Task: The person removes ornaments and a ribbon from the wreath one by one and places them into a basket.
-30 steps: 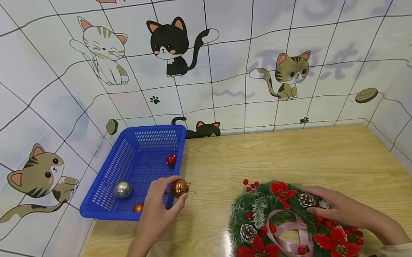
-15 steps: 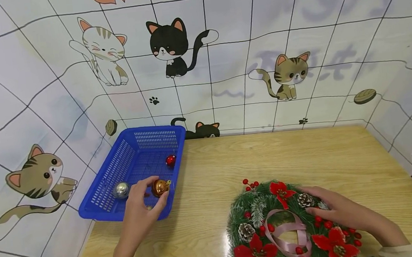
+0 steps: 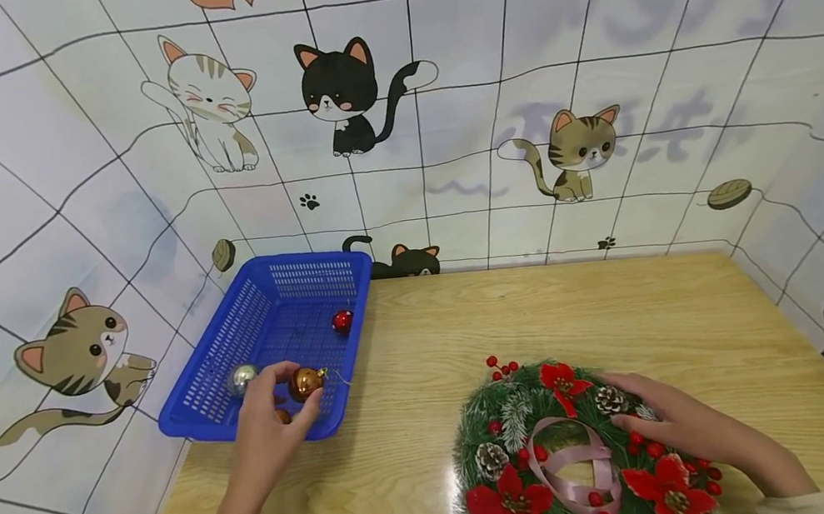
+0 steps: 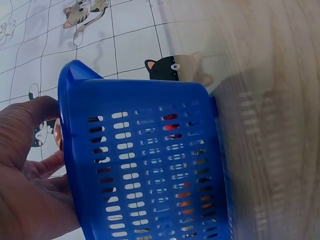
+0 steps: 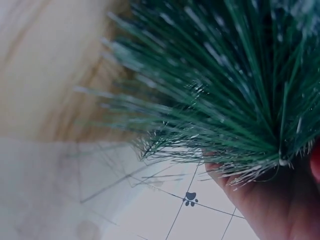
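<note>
Between thumb and fingers my left hand pinches a shiny copper-gold bauble with a gold cap and a thin hanging loop. It is over the near end of a blue plastic basket. Inside the basket lie a silver bauble, a red bauble and an orange bauble, the last partly hidden by the hand. My right hand grips the right side of a green Christmas wreath; its fingertips are partly hidden in the needles. Red poinsettias, pine cones, berries and a pink ribbon decorate the wreath.
Everything stands on a light wooden table. A wall covering with cat drawings and grid lines encloses the table at the back and both sides. The basket's far left side is close to the left wall.
My left hand has moved left with the copper-gold bauble, from beyond the basket's right edge to over its inside. My right hand stays at the wreath.
</note>
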`<state>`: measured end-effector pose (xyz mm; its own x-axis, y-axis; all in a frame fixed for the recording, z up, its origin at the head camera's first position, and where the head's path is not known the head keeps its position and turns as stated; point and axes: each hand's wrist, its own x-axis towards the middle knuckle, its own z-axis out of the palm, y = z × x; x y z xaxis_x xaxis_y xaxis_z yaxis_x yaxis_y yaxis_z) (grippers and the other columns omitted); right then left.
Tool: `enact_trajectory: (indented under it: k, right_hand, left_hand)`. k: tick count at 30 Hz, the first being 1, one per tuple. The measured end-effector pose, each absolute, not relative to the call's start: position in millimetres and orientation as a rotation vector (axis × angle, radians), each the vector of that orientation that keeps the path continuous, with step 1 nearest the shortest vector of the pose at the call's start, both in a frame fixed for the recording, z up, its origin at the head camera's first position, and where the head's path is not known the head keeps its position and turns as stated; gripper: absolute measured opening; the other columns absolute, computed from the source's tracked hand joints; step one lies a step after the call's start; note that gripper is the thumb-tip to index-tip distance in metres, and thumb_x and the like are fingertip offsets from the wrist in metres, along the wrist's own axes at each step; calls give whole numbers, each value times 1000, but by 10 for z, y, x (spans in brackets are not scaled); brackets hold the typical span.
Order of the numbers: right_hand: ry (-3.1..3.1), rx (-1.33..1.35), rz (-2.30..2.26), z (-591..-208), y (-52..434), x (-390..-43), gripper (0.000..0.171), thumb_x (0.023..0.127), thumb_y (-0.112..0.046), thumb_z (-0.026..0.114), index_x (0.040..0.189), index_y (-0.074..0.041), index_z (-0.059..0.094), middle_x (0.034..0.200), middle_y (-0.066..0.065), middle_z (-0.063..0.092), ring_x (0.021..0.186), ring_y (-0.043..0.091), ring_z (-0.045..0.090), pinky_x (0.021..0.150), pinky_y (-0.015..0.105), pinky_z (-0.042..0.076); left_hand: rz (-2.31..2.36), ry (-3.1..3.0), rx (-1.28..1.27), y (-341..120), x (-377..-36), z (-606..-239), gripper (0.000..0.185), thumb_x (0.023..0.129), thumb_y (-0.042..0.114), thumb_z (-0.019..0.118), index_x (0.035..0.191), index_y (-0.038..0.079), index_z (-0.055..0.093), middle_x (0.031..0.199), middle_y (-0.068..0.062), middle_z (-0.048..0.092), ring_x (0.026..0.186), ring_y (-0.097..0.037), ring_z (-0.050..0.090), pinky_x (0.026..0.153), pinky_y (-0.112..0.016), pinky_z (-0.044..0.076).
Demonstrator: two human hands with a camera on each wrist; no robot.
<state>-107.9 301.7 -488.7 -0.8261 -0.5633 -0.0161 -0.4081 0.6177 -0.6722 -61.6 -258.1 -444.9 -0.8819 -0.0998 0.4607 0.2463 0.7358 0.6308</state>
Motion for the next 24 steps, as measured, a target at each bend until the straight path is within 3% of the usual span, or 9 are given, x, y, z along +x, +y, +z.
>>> enact_trajectory:
  k: [2, 10, 16, 24]
  right_hand:
    - [2614, -798, -1007, -4882, 3010, -1081, 60, 110, -29, 68, 161, -3, 49, 157, 25, 54, 139, 53, 53, 101, 43, 56]
    - [2646, -803, -990, -4890, 2996, -1071, 60, 110, -30, 69, 160, -4, 50, 156, 22, 55, 139, 50, 54, 100, 44, 56]
    - [2650, -800, -986, -4897, 2996, -1065, 60, 110, -30, 69, 161, -4, 50, 156, 22, 55, 139, 50, 54, 101, 44, 56]
    - [2664, -812, -980, -4891, 2992, -1062, 60, 110, -30, 69, 160, -4, 50, 156, 22, 56, 139, 50, 54, 101, 44, 56]
  left_hand:
    - [-985, -2471, -94, -2606, -605, -4457, 47, 89, 5, 91, 127, -2, 65, 118, -18, 67, 96, -28, 65, 74, -41, 62]
    - [-924, -2468, -73, -2691, -583, -4479, 47, 88, 5, 91, 127, -2, 65, 119, -19, 68, 98, -30, 63, 77, -29, 55]
    - [-858, -2471, -75, -2715, -557, -4512, 46, 88, 6, 91, 125, -2, 66, 117, -18, 68, 99, -34, 60, 77, -42, 55]
    - [-787, -2456, -115, -2776, -543, -4551, 46, 86, 6, 92, 124, -4, 67, 115, -19, 71, 111, -43, 59, 85, -57, 50]
